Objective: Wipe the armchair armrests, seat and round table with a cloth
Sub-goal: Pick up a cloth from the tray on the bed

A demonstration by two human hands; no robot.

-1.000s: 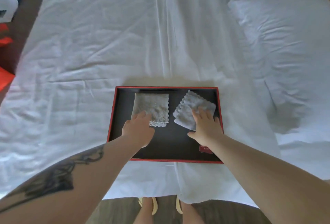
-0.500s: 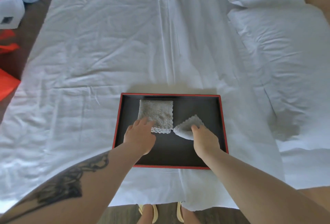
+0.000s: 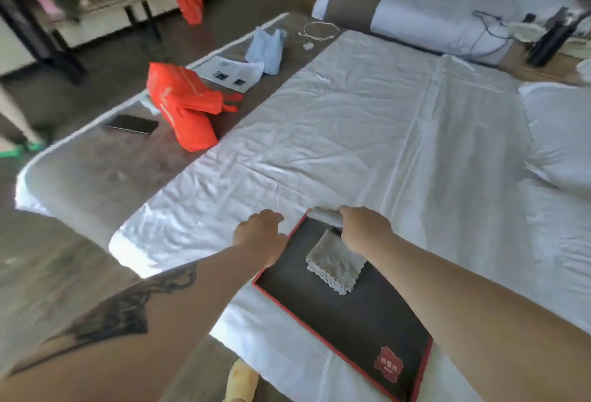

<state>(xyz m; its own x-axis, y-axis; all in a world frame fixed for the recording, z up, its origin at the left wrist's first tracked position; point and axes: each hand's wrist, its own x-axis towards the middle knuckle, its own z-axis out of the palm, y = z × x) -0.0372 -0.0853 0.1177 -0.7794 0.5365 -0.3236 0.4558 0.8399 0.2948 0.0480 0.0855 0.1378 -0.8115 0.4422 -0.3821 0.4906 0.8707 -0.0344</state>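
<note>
Head view: at lower centre of the frame, the right hand [image 3: 364,225] grips a bunched grey cloth [image 3: 326,215] above the far corner of a red-rimmed black tray [image 3: 412,379] on the white bed sheet [image 3: 367,132]. A second folded cloth [image 3: 335,262] lies flat in the tray. Just left, the left hand [image 3: 260,236] hovers, fingers loose, holding nothing.

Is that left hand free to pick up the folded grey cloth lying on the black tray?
Probably yes. The left hand is open, holds nothing and hovers beside the red-rimmed black tray. The folded grey cloth lies uncovered, with nothing between them.
</note>
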